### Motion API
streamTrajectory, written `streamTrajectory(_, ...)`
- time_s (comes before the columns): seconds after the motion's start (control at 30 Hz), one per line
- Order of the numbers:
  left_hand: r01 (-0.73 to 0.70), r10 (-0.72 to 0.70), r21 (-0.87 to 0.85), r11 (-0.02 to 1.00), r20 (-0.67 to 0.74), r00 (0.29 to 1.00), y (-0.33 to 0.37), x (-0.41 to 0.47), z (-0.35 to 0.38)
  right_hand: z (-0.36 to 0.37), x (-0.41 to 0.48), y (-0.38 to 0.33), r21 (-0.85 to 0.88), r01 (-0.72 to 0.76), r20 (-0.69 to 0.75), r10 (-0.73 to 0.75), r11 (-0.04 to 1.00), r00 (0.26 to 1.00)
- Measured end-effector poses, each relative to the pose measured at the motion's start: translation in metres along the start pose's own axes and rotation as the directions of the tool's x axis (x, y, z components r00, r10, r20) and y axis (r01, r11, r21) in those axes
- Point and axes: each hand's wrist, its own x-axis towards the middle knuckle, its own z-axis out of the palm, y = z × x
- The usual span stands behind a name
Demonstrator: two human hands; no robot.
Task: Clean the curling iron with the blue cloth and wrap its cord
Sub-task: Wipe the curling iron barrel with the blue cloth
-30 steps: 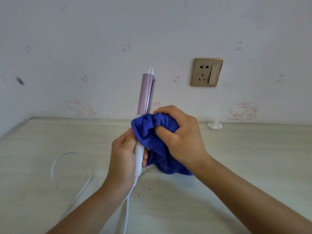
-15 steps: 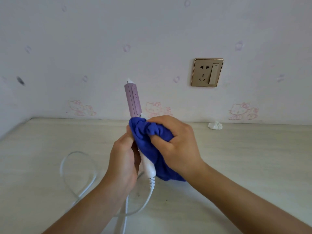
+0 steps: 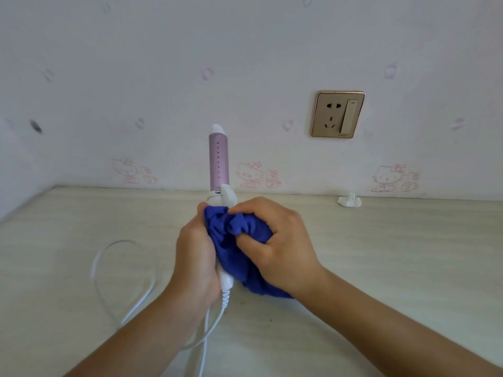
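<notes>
Iron (image 3: 218, 161) upright above the table (image 3: 381, 254), left of the socket (image 3: 337, 114), left hand (image 3: 194, 259) gripping its white handle, right hand (image 3: 275, 246) bunching cloth (image 3: 231, 240) round the handle (barrel bare), cord (image 3: 122, 289) looping left of the iron.

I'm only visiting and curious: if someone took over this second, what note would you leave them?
Left hand grips the white handle of the pink-barrelled curling iron, held upright above the pale wooden table.
Right hand holds the bunched blue cloth pressed against the handle.
The thin white cord lies in a loose loop on the table, left of the hands.
Done: wiping is under way at the handle; how much is clean cannot be told.
Left: finish wiping, then wrap the cord.
</notes>
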Motion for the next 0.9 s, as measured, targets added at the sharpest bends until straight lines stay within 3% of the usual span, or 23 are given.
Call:
streamTrajectory(0.13, 0.019, -0.017, -0.072, 0.997, 0.029, 0.999, 0.008, -0.002, -0.005, 0.001, 0.002, 0.0, 0.015, 0.01, 0.257, -0.013, 1.0, 0.966)
streamTrajectory(0.2, 0.039, -0.038, -0.08, 0.996, 0.02, 0.999, 0.008, 0.0, -0.004, 0.0, 0.001, 0.002, 0.018, 0.002, 0.209, -0.006, 1.0, 0.978)
streamTrajectory(0.3, 0.067, -0.063, -0.069, 0.995, 0.054, 0.997, 0.003, -0.003, 0.001, -0.002, 0.003, 0.004, 0.007, -0.066, -0.049, 0.066, 0.998, 0.997)
streamTrajectory(0.37, 0.037, -0.036, -0.004, 0.999, 0.086, 0.996, -0.002, -0.007, 0.001, -0.007, 0.005, 0.008, 0.039, -0.095, -0.137, 0.099, 0.995, 0.986)
streamTrajectory(0.47, 0.007, -0.007, 0.002, 1.0, 0.027, 1.0, 0.003, -0.006, 0.001, -0.008, 0.003, 0.006, 0.109, -0.087, -0.011, 0.088, 0.99, 0.996)
streamTrajectory(0.6, -0.029, 0.031, 0.026, 0.999, -0.07, 0.997, 0.016, -0.001, -0.002, -0.001, 0.0, -0.001, 0.039, 0.005, 0.166, -0.011, 0.999, 0.986)
streamTrajectory(0.7, -0.018, 0.021, 0.048, 0.999, -0.062, 0.998, 0.011, -0.002, 0.005, -0.007, 0.006, -0.001, 0.033, 0.007, 0.028, -0.007, 0.999, 1.0)
streamTrajectory(0.8, -0.042, 0.037, 0.195, 0.98, 0.029, 0.999, 0.005, 0.0, 0.005, -0.014, 0.011, -0.001, 0.055, -0.029, -0.115, 0.035, 0.998, 0.993)
streamTrajectory(0.9, -0.083, 0.072, 0.279, 0.957, 0.048, 0.996, 0.006, 0.001, 0.003, -0.016, 0.012, 0.002, 0.068, -0.051, -0.108, 0.058, 0.996, 0.992)
